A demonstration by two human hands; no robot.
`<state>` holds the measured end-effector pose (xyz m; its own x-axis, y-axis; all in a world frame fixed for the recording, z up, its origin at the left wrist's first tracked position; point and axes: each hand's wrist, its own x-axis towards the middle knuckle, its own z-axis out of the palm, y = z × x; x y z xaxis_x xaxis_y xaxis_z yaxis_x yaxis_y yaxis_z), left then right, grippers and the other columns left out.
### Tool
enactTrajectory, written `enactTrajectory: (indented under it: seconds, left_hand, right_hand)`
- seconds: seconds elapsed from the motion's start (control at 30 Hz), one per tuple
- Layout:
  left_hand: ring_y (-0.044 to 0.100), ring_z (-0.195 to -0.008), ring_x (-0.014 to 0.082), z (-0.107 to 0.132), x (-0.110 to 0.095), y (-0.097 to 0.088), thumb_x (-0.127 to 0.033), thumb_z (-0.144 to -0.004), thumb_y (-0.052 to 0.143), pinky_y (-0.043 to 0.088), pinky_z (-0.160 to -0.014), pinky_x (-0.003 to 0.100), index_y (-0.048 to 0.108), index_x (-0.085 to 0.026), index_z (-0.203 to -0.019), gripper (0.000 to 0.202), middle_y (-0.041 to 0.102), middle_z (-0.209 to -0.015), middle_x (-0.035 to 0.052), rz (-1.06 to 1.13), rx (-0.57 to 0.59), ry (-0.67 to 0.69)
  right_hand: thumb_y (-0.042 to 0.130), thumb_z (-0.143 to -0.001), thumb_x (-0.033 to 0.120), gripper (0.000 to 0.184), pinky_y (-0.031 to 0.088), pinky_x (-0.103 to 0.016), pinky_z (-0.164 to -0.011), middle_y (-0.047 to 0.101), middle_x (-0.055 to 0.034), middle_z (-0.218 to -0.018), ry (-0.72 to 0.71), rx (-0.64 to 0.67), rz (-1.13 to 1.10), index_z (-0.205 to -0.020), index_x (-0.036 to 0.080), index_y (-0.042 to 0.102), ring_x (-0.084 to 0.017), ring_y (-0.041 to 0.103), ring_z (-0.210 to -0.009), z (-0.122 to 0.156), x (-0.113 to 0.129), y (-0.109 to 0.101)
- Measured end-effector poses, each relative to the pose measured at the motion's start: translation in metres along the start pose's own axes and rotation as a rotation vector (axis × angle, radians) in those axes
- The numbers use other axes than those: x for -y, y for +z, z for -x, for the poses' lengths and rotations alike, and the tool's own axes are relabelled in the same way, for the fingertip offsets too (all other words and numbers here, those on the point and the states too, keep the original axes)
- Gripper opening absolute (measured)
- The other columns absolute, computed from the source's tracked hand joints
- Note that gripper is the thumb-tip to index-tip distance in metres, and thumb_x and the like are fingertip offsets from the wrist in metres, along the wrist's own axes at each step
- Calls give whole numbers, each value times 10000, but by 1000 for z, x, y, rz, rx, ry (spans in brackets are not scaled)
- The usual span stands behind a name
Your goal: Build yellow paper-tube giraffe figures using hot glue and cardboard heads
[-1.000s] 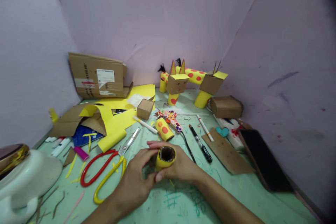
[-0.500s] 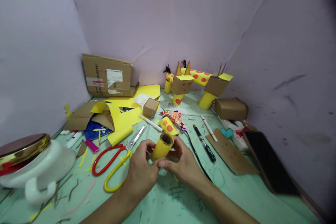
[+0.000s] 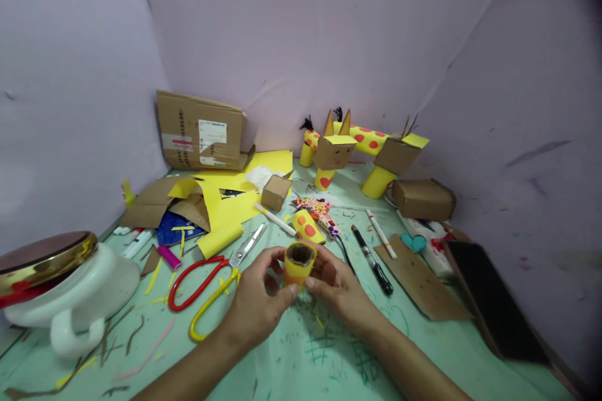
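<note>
A short cardboard tube wrapped in yellow paper (image 3: 297, 272) is held between both hands, its hollow end tilted up toward me. My left hand (image 3: 261, 294) grips its left side, the thumb at the lower front. On the other side my right hand (image 3: 336, 285) has thumb and fingers closed on it. Just beyond lies a second yellow tube with orange spots (image 3: 308, 227). Left of my left hand rest scissors (image 3: 235, 263) with one red and one yellow handle. A glue gun (image 3: 317, 210) with a floral pattern lies behind the spotted tube.
Cardboard animals (image 3: 335, 153) stand at the back. Yellow paper (image 3: 230, 210), a small cardboard block (image 3: 276, 192) and a cardboard box (image 3: 200, 131) lie back left. A white cup (image 3: 75, 319) is at left; a pen (image 3: 374, 263), cardboard piece (image 3: 423, 282) and phone (image 3: 493, 301) are at right.
Both hands have turned the tube, so its open end faces me more and orange shows low on its side. My thumbs have moved apart. The view has shifted slightly.
</note>
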<state>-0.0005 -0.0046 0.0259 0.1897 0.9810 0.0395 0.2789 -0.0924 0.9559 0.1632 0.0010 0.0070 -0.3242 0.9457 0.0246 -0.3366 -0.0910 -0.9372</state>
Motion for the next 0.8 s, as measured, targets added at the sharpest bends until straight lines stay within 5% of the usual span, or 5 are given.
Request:
enactTrajectory:
  seconds: [0.3,0.63,0.8]
  left_hand:
    - [600,-714,176,0,3,6,-269,-691,606,485,-655,303,529,-180,-982,313,644,-891,48,-149,-89,-48]
    - [623,-714,183,0,11,13,-230,-635,637,476,-628,284,519,-206,-964,350,660,-831,17,-261,-122,-131]
    - [637,-808,205,-4,5,3,-208,-666,614,504,-700,306,543,-192,-1050,390,668,-942,60,-186,-11,-60]
  right_hand:
    - [632,-671,153,439,420,-442,-947,611,-82,-1141,-33,-101,228,-1093,236,548,-238,571,-1075,1,1,2]
    - [728,-634,160,456,466,-384,-898,661,-52,-1044,-71,-178,514,-1053,217,557,-226,617,-976,6,9,22]
    - [699,-673,192,479,446,-427,-939,637,-88,-1115,-60,-205,535,-1120,202,526,-237,599,-1029,4,0,16]
